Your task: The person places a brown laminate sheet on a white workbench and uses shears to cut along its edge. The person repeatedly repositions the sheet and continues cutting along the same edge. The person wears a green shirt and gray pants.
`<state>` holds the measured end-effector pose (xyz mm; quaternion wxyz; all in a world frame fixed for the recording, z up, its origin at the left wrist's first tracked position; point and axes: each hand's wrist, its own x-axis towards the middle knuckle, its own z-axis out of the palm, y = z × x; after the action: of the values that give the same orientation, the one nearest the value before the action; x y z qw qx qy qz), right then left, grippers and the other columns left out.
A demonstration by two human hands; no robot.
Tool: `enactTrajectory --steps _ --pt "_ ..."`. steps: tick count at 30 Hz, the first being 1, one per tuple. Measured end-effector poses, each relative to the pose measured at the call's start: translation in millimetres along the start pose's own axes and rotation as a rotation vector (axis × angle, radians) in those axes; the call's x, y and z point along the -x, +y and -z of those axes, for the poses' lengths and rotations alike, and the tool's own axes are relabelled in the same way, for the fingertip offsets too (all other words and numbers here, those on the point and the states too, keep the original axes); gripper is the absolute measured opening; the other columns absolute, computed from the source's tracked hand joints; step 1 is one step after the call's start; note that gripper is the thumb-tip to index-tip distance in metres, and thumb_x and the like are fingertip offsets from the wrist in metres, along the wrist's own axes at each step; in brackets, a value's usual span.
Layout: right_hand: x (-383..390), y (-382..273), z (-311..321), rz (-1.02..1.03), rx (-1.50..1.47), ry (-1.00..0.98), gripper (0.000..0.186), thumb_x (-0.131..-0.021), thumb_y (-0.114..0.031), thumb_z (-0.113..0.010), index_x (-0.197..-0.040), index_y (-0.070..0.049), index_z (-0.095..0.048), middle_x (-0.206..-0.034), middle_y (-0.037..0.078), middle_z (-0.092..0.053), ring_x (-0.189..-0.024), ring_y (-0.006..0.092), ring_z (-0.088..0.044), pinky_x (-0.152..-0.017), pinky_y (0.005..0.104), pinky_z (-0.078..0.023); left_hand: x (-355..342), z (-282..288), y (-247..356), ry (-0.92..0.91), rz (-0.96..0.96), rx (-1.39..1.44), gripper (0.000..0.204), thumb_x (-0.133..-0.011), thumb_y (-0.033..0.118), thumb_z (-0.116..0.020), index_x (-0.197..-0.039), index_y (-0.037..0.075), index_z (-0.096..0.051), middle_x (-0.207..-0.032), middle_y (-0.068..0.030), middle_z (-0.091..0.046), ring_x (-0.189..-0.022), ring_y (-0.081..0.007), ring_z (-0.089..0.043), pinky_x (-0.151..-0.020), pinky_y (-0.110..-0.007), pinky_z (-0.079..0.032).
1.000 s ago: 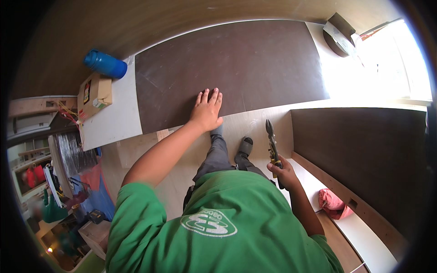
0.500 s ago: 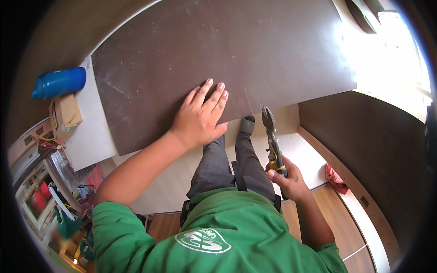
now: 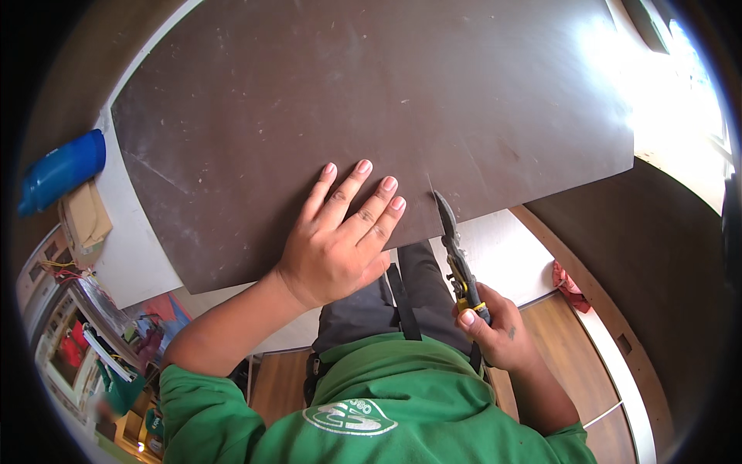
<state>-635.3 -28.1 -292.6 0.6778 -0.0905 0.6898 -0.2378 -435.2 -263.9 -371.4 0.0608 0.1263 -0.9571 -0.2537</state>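
A large dark brown sheet (image 3: pixel 371 100) with scratches and pale specks lies in front of me, its near edge over my legs. Flat on it near that edge rests my left hand (image 3: pixel 336 232), fingers spread. My right hand (image 3: pixel 498 325) is wrapped round the yellow-and-black handles of a pair of tin snips (image 3: pixel 461 277). The snips' dark blades are at the near edge of the sheet, right of my left hand. One blade lies over the sheet's top, beside a thin line in it; the other blade is mostly hidden.
A blue bottle (image 3: pixel 66 172) and a cardboard piece (image 3: pixel 86 220) sit at the left on a white surface (image 3: pixel 143 259). A dark curved panel (image 3: pixel 641 240) stands at the right, near a red cloth (image 3: pixel 570 286). Shelves with tools and wires are at the lower left.
The snips have come up against the sheet, one blade now over its near edge. The sheet appears nearer to me, and my left hand's fingers are spread wider.
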Motion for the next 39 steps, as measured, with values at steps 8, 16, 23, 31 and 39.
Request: enactTrajectory --steps 8,16,23,31,39 --pt "-5 -6 1 -0.031 -0.012 0.011 0.059 -0.1 -0.043 -0.075 -0.126 0.009 -0.067 -0.09 0.009 -0.065 -0.085 0.0154 -0.057 -0.077 0.0329 -0.049 -1 5 1 -0.033 0.022 0.052 0.065 -0.079 0.019 -0.078 -0.141 0.0 -0.071 -0.153 -0.0198 -0.066 -0.146 -0.0516 -0.056 -0.122 -0.068 -0.04" --pt "-6 -10 -2 -0.039 -0.045 0.03 0.059 -0.1 -0.043 -0.076 -0.128 0.008 -0.068 -0.089 0.008 -0.067 -0.084 0.014 -0.058 -0.076 0.0325 -0.049 -5 10 3 -0.052 0.025 0.065 0.063 -0.081 0.017 -0.074 -0.141 -0.001 -0.07 -0.152 -0.0206 -0.066 -0.144 -0.0518 -0.057 -0.121 -0.068 -0.041" --pt "-15 -5 -16 0.01 -0.154 0.085 0.056 -0.101 -0.043 -0.077 -0.126 0.007 -0.069 -0.09 0.007 -0.068 -0.087 0.0146 -0.06 -0.079 0.0324 -0.051 -4 4 5 -0.01 0.034 0.059 0.063 -0.079 0.013 -0.073 -0.141 0.0 -0.07 -0.151 -0.0198 -0.067 -0.144 -0.0509 -0.058 -0.121 -0.069 -0.041" --pt "-19 2 -18 0.021 -0.168 0.057 0.051 -0.101 -0.043 -0.073 -0.119 0.004 -0.067 -0.092 0.006 -0.069 -0.084 0.0152 -0.063 -0.076 0.0319 -0.052 -2 1 6 0.002 0.035 0.071 0.06 -0.079 0.013 -0.073 -0.138 0.001 -0.072 -0.151 -0.0186 -0.068 -0.145 -0.0495 -0.057 -0.121 -0.07 -0.039" --pt "-13 -11 -17 -0.009 -0.27 0.041 0.049 -0.101 -0.043 -0.069 -0.115 0.003 -0.067 -0.089 0.005 -0.067 -0.081 0.0131 -0.062 -0.074 0.0312 -0.051 -1 2 5 -0.002 0.032 0.088 0.058 -0.08 0.014 -0.074 -0.137 0.001 -0.073 -0.15 -0.0179 -0.068 -0.146 -0.0489 -0.057 -0.122 -0.071 -0.038"
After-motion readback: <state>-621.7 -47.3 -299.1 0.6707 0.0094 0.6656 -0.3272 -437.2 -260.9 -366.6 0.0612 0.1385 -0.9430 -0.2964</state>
